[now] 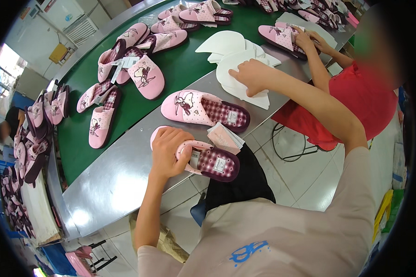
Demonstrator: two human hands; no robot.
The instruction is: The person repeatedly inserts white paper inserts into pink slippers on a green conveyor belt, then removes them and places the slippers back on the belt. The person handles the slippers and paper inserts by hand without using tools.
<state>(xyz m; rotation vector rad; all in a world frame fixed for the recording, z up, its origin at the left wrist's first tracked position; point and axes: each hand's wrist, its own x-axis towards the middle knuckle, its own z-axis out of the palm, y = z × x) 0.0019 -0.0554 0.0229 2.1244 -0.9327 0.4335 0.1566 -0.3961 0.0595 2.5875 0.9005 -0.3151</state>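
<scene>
My left hand (170, 150) is wrapped round the front of a pink slipper (217, 164) with a plaid insole, held at the near table edge. A folded paper tag (225, 138) hangs beside its opening. Just beyond, the matching pink slipper (185, 105) lies on the metal edge, toe to the left. My right hand (252, 78) reaches across to a loose pile of white slipper-shaped inserts (229, 42). Its fingertips rest on the top ones, with thumb and index finger apart; the other fingers are partly hidden.
Several pairs of pink slippers (145, 76) lie on the green tabletop (171, 64). At the right, a person in red (363, 99) handles another slipper (277, 37). More slippers (32, 152) are heaped at the far left. A stool (291, 154) stands below the table edge.
</scene>
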